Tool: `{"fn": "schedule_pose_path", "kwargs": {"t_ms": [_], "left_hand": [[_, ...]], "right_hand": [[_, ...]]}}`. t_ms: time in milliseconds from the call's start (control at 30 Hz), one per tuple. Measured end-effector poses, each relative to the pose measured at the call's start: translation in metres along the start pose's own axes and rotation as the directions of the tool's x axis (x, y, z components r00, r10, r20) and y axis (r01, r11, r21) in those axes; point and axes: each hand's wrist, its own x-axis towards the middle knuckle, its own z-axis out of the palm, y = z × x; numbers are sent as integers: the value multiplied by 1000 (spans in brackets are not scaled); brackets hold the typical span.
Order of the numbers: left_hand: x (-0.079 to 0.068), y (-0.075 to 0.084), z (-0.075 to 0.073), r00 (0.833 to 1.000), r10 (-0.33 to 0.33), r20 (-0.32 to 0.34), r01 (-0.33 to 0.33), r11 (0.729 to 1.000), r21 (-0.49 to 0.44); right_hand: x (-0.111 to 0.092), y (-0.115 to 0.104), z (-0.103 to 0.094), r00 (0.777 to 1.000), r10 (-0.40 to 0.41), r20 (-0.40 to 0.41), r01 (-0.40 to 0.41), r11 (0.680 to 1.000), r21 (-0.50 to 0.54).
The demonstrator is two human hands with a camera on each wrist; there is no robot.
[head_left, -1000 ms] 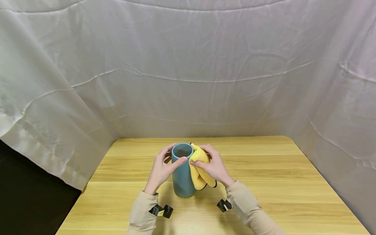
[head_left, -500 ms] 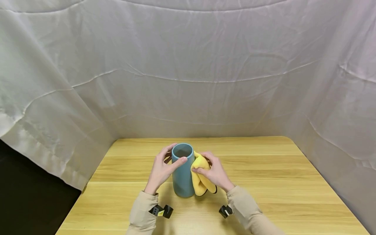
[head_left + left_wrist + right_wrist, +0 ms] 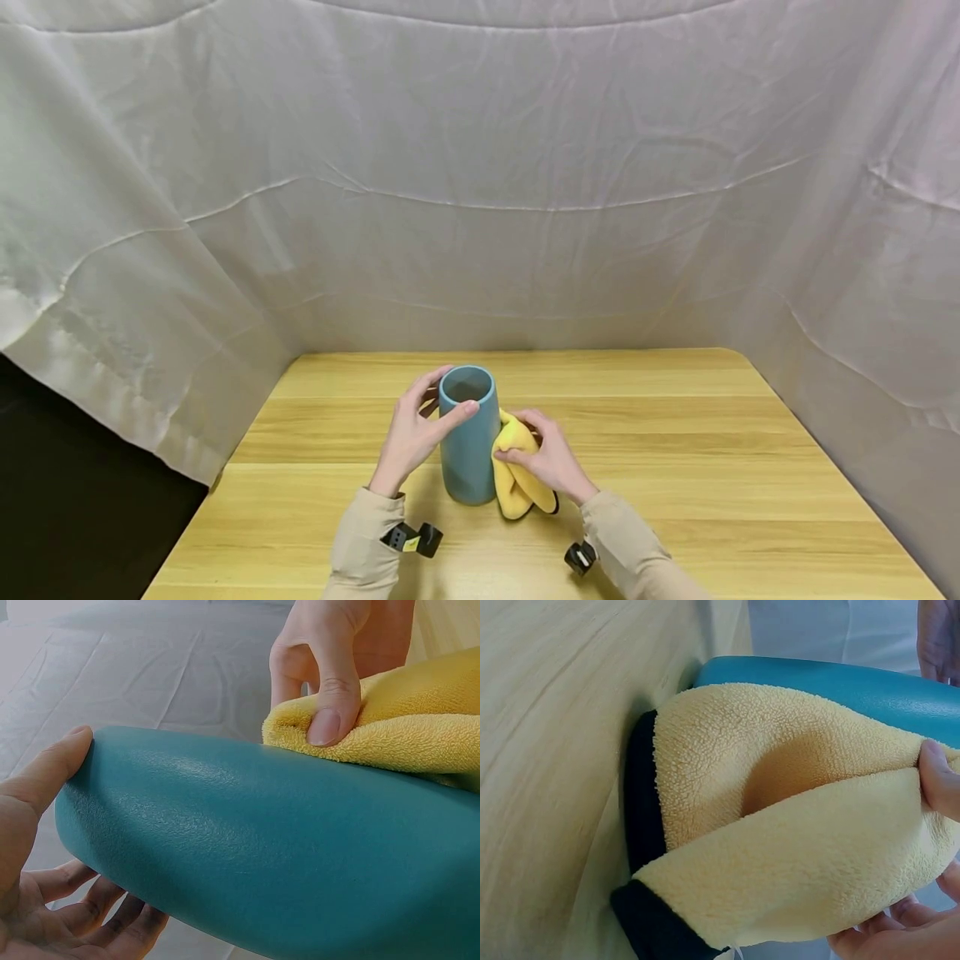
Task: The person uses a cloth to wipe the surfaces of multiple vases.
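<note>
blue-green and smooth, the tall vase (image 3: 468, 462) stands upright on the worktop (image 3: 675, 467), nearer its left edge than its right and well in from the far edge. the left hand (image 3: 411, 433) grips it near the top, thumb over the near side of the rim and fingers bent around the other side. the right hand (image 3: 551, 458) pinches a bunched yellow cloth (image 3: 506, 479) against the side of the vase that faces the worktop's right edge.

what has just changed is the cloth's height: its top was up beside the rim a second ago and now sits clearly below it, the right hand having come down with it, while the vase and the left hand have kept their places. for the work in hand, that reads as a downward stroke along the wall, now at the lower part, with the vase held steady. the cloth's black edging (image 3: 641, 795) hangs close to the worktop; whether it touches, i cannot tell.
</note>
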Motion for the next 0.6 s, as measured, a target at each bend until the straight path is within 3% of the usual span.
{"fn": "schedule_pose_path", "kwargs": {"t_ms": [300,600], "left_hand": [[0,-1,0,1000,4,-3,-4,1000,-1],[0,-1,0,1000,0,-6,0,1000,5]], "right_hand": [[5,-9,-4,999,-45,-14,45,999,8],[16,-42,-14,989,-137,-61,140,989,40]]}}
